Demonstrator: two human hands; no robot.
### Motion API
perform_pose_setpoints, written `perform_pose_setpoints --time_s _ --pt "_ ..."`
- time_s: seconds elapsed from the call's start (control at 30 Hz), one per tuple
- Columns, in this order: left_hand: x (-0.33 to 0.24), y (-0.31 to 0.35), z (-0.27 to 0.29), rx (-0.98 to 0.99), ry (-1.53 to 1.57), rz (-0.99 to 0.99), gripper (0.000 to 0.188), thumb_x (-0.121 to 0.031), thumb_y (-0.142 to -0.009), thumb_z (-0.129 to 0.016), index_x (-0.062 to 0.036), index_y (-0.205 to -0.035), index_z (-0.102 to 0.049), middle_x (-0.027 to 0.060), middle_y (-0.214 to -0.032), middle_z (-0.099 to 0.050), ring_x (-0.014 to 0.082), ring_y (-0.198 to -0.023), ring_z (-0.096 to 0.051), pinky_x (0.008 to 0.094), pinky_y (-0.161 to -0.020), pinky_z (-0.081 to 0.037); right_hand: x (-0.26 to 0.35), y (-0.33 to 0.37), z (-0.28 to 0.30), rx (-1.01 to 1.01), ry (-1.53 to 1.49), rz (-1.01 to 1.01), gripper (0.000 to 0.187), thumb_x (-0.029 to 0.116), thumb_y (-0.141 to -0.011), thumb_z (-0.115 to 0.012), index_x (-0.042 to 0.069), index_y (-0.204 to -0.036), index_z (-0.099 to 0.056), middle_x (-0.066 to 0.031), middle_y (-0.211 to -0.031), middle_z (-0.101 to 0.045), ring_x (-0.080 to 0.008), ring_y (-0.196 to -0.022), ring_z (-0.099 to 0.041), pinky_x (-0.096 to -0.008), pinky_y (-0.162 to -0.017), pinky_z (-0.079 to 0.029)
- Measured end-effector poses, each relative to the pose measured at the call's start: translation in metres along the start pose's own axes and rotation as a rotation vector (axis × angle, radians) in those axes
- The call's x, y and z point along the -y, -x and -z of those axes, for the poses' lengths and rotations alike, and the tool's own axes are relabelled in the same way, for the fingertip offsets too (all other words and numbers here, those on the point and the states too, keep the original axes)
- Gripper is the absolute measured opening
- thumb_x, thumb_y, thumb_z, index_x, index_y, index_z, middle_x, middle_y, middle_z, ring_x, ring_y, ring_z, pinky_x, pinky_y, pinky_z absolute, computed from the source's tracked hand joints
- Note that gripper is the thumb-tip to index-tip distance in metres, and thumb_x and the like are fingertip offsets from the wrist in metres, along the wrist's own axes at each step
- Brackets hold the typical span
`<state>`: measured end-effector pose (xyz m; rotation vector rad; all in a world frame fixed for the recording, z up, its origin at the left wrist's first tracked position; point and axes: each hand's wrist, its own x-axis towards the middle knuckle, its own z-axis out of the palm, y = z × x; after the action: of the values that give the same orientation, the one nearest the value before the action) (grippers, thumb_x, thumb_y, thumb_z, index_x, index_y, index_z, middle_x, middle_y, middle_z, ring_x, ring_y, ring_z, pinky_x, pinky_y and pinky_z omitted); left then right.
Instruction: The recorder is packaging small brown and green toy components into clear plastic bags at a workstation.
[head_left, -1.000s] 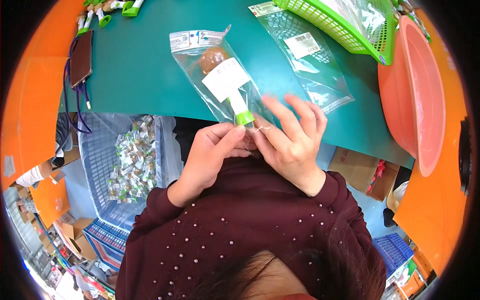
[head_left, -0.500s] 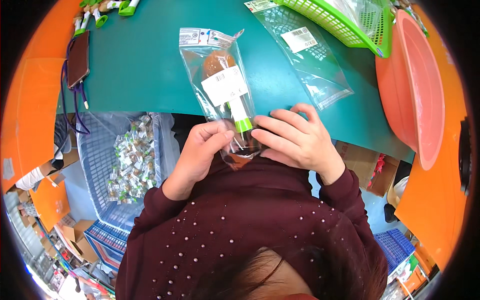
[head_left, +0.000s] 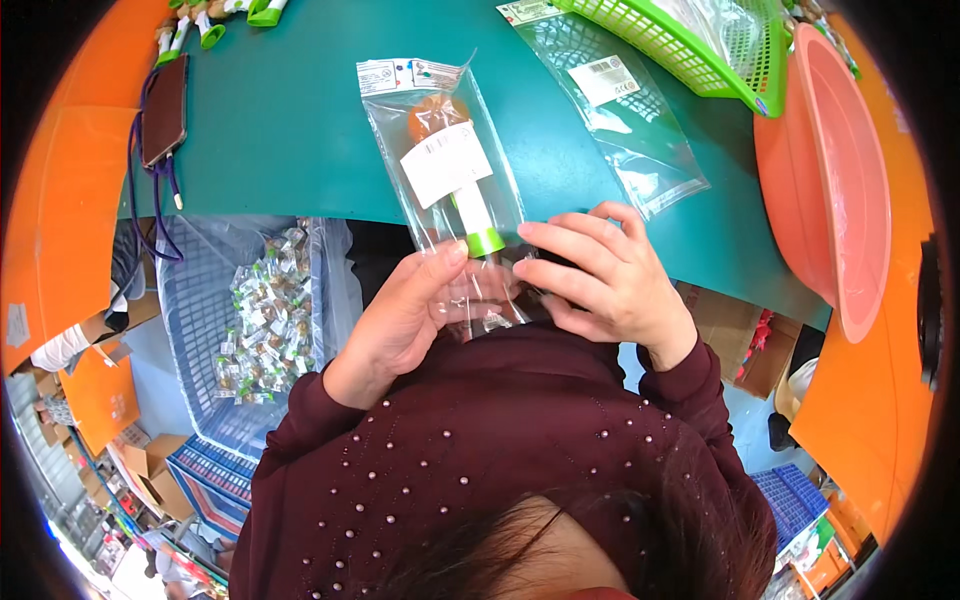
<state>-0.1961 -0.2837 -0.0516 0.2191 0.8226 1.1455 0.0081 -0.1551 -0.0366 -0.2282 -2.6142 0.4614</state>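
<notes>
A clear plastic bag (head_left: 400,150) with a printed header and a white label (head_left: 446,165) lies at the table's near edge, its lower end overhanging. Inside is a toy with a round brown top (head_left: 436,116), a white stem and a bright green base (head_left: 486,243). My left hand (head_left: 400,310) grips the bag's lower end, thumb on top beside the green base, fingers showing through from beneath. At the bag's right edge, my right hand (head_left: 610,280) has its fingers bent and spread, fingertips against the plastic. A flat clear bag (head_left: 640,135) with a white label lies beyond it.
A green basket (head_left: 690,75) of clear bags stands far right, beside a pink basin (head_left: 860,190). A phone (head_left: 164,112) with a purple cord lies on the left, near several toys (head_left: 211,33). Below left, a blue crate (head_left: 195,330) holds many bagged toys.
My left hand has shifted its grip, its fingers now spread under the bag's lower end. The bagged toy has turned slightly. My right hand stays at the bag's right edge.
</notes>
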Motion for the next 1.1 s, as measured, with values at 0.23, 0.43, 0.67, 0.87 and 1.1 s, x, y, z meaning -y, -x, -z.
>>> perform_pose_setpoints --time_s 0.23,0.43,0.67,0.87,1.1 --pt "-0.006 -0.001 -0.004 -0.122 -0.135 -0.001 0.046 -0.039 -0.096 -0.056 -0.0001 -0.121 -0.058 0.0116 -0.105 -0.068 0.0182 -0.096 -0.066 0.0313 -0.084 -0.051 0.003 -0.011 -0.008 -0.105 0.194 -0.102 0.049 -0.002 -0.063 -0.063 0.02 -0.107 -0.068 0.0016 -0.122 -0.062 -0.0183 -0.096 -0.06 -0.0367 -0.084 -0.041" --pt "-0.008 -0.001 -0.001 -0.165 -0.207 -0.044 0.04 -0.036 -0.095 -0.059 -0.0005 -0.114 -0.062 0.0087 -0.096 -0.069 0.015 -0.089 -0.066 0.0292 -0.081 -0.051 0.005 -0.024 -0.015 -0.135 0.241 -0.024 0.033 0.013 -0.069 -0.072 0.021 -0.101 -0.07 0.0033 -0.117 -0.064 -0.0148 -0.091 -0.06 -0.0341 -0.08 -0.042" --pt "-0.019 0.008 0.008 -0.149 -0.132 -0.071 0.041 -0.036 -0.094 -0.06 0.002 -0.11 -0.063 0.0105 -0.091 -0.069 0.0164 -0.079 -0.067 0.0285 -0.063 -0.055 0.001 -0.033 -0.018 -0.175 0.091 0.151 0.017 0.012 -0.074 -0.068 0.009 -0.091 -0.07 -0.0035 -0.113 -0.068 -0.0156 -0.076 -0.061 -0.0314 -0.069 -0.047" --pt "-0.027 0.02 0.005 -0.114 -0.178 -0.064 0.043 -0.036 -0.098 -0.055 0.0047 -0.109 -0.062 0.0117 -0.087 -0.069 0.0178 -0.073 -0.068 0.0284 -0.051 -0.054 0.006 -0.046 -0.015 -0.235 -0.06 0.128 0.023 0.004 -0.072 -0.07 0.007 -0.095 -0.071 -0.0091 -0.111 -0.069 -0.0172 -0.068 -0.061 -0.03 -0.062 -0.048" --pt "-0.023 0.037 0.024 -0.029 -0.416 -0.292 0.039 -0.022 -0.099 -0.046 0.0083 -0.122 -0.054 0.0156 -0.103 -0.067 0.0197 -0.095 -0.064 0.0322 -0.085 -0.05 0.009 -0.05 -0.017 -0.282 -0.106 0.054 0.028 -0.001 -0.066 -0.074 0.004 -0.094 -0.07 -0.0107 -0.108 -0.07 -0.0184 -0.065 -0.063 -0.0291 -0.057 -0.049"
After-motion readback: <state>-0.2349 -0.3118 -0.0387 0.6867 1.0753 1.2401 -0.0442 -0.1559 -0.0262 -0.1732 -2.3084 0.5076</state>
